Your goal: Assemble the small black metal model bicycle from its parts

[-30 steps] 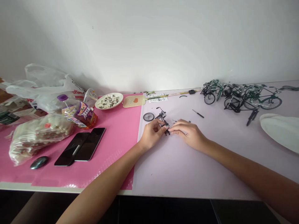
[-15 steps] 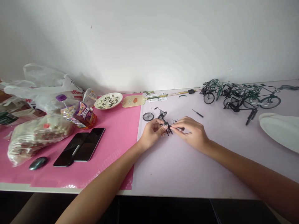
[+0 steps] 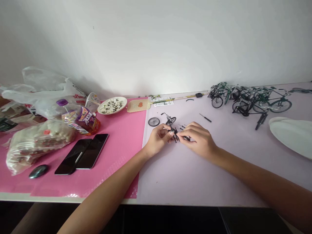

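My left hand (image 3: 157, 139) is closed around a miniature bicycle (image 3: 170, 122), its handlebar and front wheel pointing away from me. Thin black rods of its frame poke out below the fingertips. From the right, my right hand (image 3: 201, 139) pinches a small black part against the frame; the fingers hide most of it. A dark piece (image 3: 186, 138) shows under the right fingers, and I cannot tell whether it is held. Left of the bicycle lies a loose spoked wheel (image 3: 153, 122). Small dark pieces (image 3: 182, 126) lie just behind my right hand.
A small screwdriver (image 3: 205, 117) lies beyond my right hand. Several miniature bicycles (image 3: 243, 100) stand back right, near a white plate (image 3: 290, 133). Leftward are a fly swatter (image 3: 138, 105), a dish of scraps (image 3: 112, 106), a drink bottle (image 3: 83, 118), two phones (image 3: 92, 151) and bags (image 3: 41, 139).
My right hand has turned slightly and its fingertips have come closer in against the bicycle frame. The left hand keeps its hold. The whole view has shifted a little.
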Action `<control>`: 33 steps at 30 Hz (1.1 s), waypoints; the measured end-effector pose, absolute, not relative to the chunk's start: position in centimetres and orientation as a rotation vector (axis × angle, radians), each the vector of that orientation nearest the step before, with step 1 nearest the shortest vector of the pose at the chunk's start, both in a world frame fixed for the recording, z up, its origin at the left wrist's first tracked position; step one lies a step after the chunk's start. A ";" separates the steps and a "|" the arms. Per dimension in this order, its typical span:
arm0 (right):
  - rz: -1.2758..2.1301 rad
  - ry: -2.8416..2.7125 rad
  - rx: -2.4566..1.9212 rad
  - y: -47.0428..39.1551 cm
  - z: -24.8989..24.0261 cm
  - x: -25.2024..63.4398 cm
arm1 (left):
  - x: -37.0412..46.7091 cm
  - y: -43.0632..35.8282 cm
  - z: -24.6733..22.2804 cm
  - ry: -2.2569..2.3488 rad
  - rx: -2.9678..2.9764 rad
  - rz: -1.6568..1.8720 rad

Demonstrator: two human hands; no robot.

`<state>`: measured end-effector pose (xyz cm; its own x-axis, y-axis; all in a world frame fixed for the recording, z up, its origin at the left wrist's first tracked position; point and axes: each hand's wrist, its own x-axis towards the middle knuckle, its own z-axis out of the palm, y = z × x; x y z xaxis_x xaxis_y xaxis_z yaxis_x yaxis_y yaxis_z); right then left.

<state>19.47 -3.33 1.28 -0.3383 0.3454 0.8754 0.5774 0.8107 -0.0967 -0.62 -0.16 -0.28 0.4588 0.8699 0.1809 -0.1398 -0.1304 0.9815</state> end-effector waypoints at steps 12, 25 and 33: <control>-0.144 -1.979 -0.612 -3.8 1.5 18.7 | -0.5 -0.4 0.0 0.736 1.450 1.095; 0.039 -1.966 -0.752 -3.5 0.9 19.4 | -0.6 -0.3 0.0 0.736 1.422 1.104; 0.129 -1.977 -0.794 -3.2 0.4 19.9 | -1.0 -0.8 0.7 0.696 1.246 1.072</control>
